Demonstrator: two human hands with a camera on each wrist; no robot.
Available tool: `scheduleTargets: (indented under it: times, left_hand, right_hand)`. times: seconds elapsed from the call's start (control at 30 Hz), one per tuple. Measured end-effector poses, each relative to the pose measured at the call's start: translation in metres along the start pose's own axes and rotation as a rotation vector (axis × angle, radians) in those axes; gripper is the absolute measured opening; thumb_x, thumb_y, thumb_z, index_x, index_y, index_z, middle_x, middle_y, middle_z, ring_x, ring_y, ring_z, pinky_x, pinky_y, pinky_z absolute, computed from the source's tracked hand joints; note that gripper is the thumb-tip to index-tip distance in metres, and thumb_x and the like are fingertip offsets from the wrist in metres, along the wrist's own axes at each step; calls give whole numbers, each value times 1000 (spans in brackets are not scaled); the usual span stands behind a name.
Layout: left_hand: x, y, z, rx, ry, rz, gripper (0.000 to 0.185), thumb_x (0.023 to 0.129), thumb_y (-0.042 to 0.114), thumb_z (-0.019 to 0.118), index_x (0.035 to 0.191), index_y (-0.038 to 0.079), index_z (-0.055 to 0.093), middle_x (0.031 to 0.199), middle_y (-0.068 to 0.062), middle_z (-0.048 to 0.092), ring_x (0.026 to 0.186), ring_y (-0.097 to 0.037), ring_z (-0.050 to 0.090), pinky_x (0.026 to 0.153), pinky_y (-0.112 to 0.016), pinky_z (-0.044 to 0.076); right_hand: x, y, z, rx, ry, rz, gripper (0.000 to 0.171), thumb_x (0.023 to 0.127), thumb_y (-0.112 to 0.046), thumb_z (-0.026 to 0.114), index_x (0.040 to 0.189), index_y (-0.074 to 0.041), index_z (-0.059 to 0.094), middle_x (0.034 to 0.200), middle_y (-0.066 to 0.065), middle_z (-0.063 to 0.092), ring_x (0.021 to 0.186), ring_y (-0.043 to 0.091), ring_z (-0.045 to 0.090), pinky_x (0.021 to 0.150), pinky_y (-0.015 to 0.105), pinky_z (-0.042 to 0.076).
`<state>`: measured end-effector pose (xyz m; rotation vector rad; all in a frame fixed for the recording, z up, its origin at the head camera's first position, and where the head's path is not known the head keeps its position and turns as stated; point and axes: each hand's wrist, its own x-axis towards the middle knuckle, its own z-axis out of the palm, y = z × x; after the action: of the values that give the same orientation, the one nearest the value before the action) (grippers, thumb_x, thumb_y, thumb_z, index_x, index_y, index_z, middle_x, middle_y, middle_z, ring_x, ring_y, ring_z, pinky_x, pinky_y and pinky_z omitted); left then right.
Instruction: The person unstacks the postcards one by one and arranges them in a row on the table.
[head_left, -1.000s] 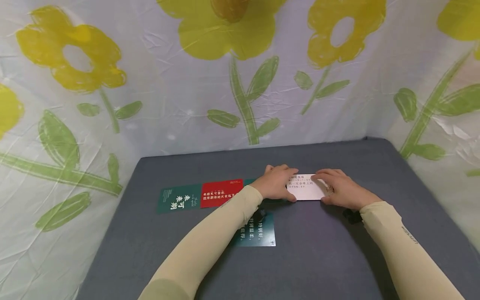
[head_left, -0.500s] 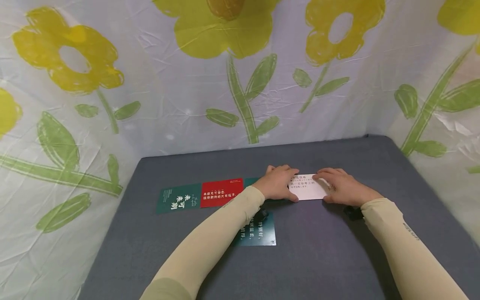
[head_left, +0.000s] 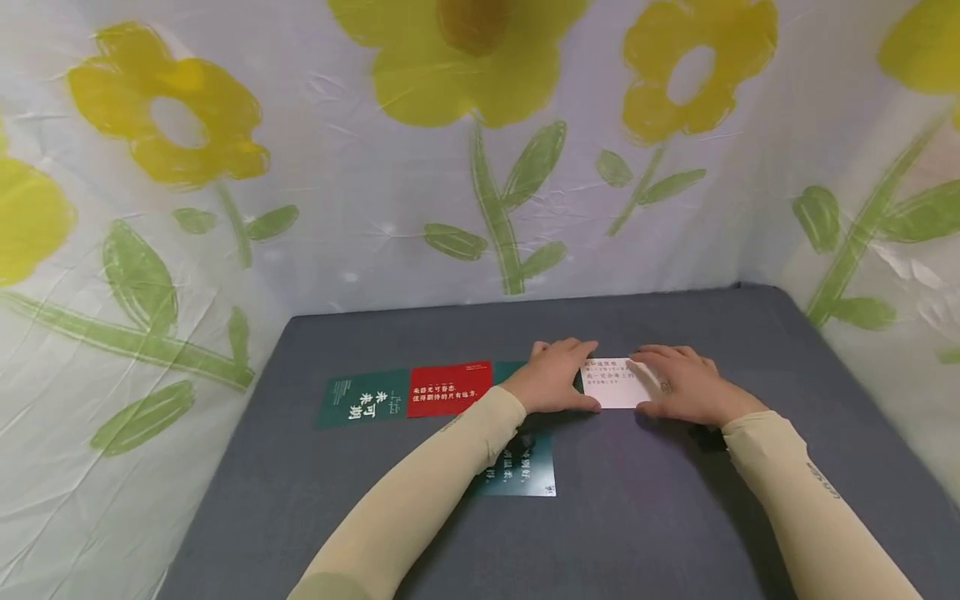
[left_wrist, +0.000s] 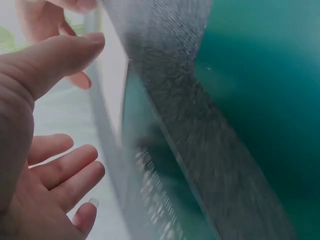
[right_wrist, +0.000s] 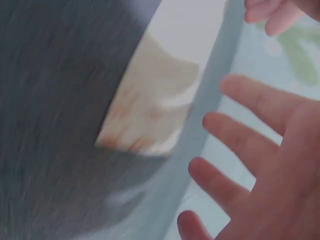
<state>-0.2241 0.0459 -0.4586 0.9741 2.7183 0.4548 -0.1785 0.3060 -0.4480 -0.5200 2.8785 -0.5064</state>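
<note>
The white card [head_left: 617,382] is lying flat on the grey counter [head_left: 675,517], its long axis running left to right, printed side up. The left hand [head_left: 553,379] is pressing relaxed, spread fingers on its left edge; the right hand [head_left: 678,385] is resting flat on its right edge. It is ending a row beside the teal card [head_left: 508,371], red card [head_left: 448,388] and dark green card [head_left: 362,398]. Another teal card [head_left: 525,467] is lying nearer, partly under the left sleeve. Bare counter is stretching toward the right and far edges.
</note>
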Motion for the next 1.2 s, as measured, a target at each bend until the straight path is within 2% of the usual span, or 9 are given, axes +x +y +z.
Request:
scheduleTargets:
  times: [0.13, 0.3, 0.37, 0.47, 0.6, 0.73, 0.93, 1.2]
  left_hand:
    - [-25, -3, -7, -30, 54, 16, 98, 92, 56, 81, 171, 21, 33, 165, 0, 50, 153, -16, 46, 122, -47, 33]
    - [-73, -10, -19, -63, 82, 34, 97, 90, 50, 84, 169, 21, 37, 164, 0, 53, 151, -19, 50, 125, -48, 37]
    - [-93, -15, -20, -65, 77, 27, 96, 89, 49, 85, 168, 21, 39, 162, -1, 54, 149, -20, 52, 125, -49, 39]
    - [-121, -24, -18, -50, 51, -14, 96, 87, 48, 87, 167, 22, 42, 161, -2, 57, 148, -22, 53, 128, -54, 38]
    - [-145, -32, -15, -23, 29, -71, 99, 82, 48, 92, 165, 21, 46, 159, -3, 58, 149, -26, 53, 129, -58, 36]
    - [-154, -34, -15, -2, 26, -64, 101, 79, 46, 95, 164, 20, 47, 156, -3, 60, 146, -26, 54, 128, -54, 38]
    - [-156, -35, -11, 35, -6, -55, 103, 76, 47, 97, 163, 19, 49, 155, -2, 61, 143, -24, 55, 125, -53, 41]
    - [-160, -34, -6, 57, -44, -59, 101, 75, 47, 97, 160, 17, 53, 156, -3, 60, 143, -24, 56, 122, -52, 43]
  right_hand:
    - [-6, -21, 8, -23, 70, -43, 80, 91, -39, 82, 159, -9, 53, 164, 23, 49, 146, 52, 44, 108, 79, 36]
    - [-13, -65, 28, -38, 138, -174, 77, 90, -35, 87, 155, -8, 57, 158, 22, 56, 145, 48, 51, 111, 76, 41]
    - [-16, -82, 37, -30, 132, -217, 76, 89, -37, 88, 153, -10, 59, 156, 20, 58, 145, 45, 53, 112, 74, 42]
    - [-22, -101, 46, -19, 84, -230, 75, 88, -40, 88, 152, -13, 61, 155, 14, 60, 145, 40, 54, 115, 71, 41]
    - [-27, -115, 52, -13, 41, -207, 77, 84, -44, 91, 150, -17, 63, 152, 7, 62, 143, 33, 55, 116, 68, 41]
    - [-30, -121, 55, -1, 23, -200, 81, 79, -46, 94, 149, -18, 65, 151, 5, 63, 141, 31, 56, 116, 66, 41]
    - [-32, -124, 58, 17, -7, -199, 83, 75, -45, 96, 147, -16, 66, 147, 4, 65, 139, 30, 57, 118, 62, 40]
    - [-33, -126, 62, -6, 11, -220, 82, 75, -43, 97, 146, -15, 66, 143, 3, 66, 135, 28, 59, 117, 60, 41]
